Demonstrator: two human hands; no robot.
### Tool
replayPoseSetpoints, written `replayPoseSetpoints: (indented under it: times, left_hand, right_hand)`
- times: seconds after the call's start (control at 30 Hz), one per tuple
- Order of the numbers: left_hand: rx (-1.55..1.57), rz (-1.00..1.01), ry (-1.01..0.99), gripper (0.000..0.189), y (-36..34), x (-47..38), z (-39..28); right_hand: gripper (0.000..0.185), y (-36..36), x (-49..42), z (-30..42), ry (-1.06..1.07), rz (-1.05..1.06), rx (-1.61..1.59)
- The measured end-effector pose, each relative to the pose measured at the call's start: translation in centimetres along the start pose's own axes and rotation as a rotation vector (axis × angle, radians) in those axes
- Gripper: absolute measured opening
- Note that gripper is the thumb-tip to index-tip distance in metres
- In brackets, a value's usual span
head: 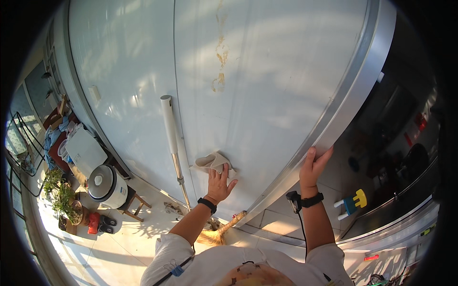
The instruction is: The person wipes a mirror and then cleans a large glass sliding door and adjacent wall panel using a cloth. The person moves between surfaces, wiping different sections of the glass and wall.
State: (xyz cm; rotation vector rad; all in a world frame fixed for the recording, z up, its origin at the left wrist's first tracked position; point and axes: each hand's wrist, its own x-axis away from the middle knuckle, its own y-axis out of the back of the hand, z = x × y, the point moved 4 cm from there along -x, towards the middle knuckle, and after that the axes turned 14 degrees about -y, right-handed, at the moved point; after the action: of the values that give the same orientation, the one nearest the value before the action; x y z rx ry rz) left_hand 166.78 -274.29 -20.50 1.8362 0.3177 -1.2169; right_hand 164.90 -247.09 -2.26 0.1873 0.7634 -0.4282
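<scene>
My left hand [218,184] presses a crumpled light beige cloth [213,163] against the lower part of a pale, glossy wall panel [272,107]. Its fingertips lie on the cloth's lower edge. Higher on the panel, well above the cloth, runs a vertical yellowish-brown stain [222,57]. At the right, my right hand [315,166] rests on the metal frame [331,123] along the panel's edge, thumb and fingers spread around it. Left of the cloth, a pole with a wide white upper tube [168,123] leans upright by the panel seam.
A straw broom [218,234] lies low against the panel's foot. At left stand a white cooker-like appliance [107,186] on a wooden stool [134,205], potted plants [64,202] and shoes [106,224]. Beyond the frame, a small blue-and-yellow stool [352,203] stands on tiles.
</scene>
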Motion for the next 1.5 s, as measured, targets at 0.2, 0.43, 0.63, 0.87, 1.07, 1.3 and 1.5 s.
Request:
replayPoseSetpoints:
  times: [0.2, 0.43, 0.63, 0.87, 1.07, 1.3, 1.5]
  left_hand:
    - [0.082, -0.219, 0.139, 0.08, 0.0, -1.8, 2.4]
    - [-0.151, -0.483, -0.162, 0.074, 16.6, -27.6, 3.0]
    - [-0.207, -0.498, -0.37, 0.074, 24.6, -41.9, -1.5]
    - [-0.315, -0.098, -0.653, 0.076, 13.6, -29.9, -10.8]
    - [-0.266, 0.081, -0.736, 0.059, 10.8, -30.0, -14.1]
    - [-0.399, -0.257, -0.827, 0.06, 18.0, -48.2, -19.6]
    - [-0.426, -0.226, -0.619, 0.077, 21.8, -54.3, -21.7]
  right_hand:
    - [0.063, 0.1, -0.1, 0.5, 0.128, -0.039, 0.117]
    - [0.067, 0.1, -0.2, 0.4, 0.127, -0.057, 0.171]
    - [0.066, 0.4, -0.3, 0.8, 0.141, -0.065, 0.207]
    - [0.062, 0.5, -0.6, 1.6, 0.179, -0.055, 0.227]
    - [0.063, 0.7, -0.8, 1.9, 0.204, -0.023, 0.17]
    - [0.062, 1.2, -1.0, 1.7, 0.149, 0.053, 0.05]
    - [0.059, 1.2, -1.3, 1.3, 0.224, 0.107, 0.065]
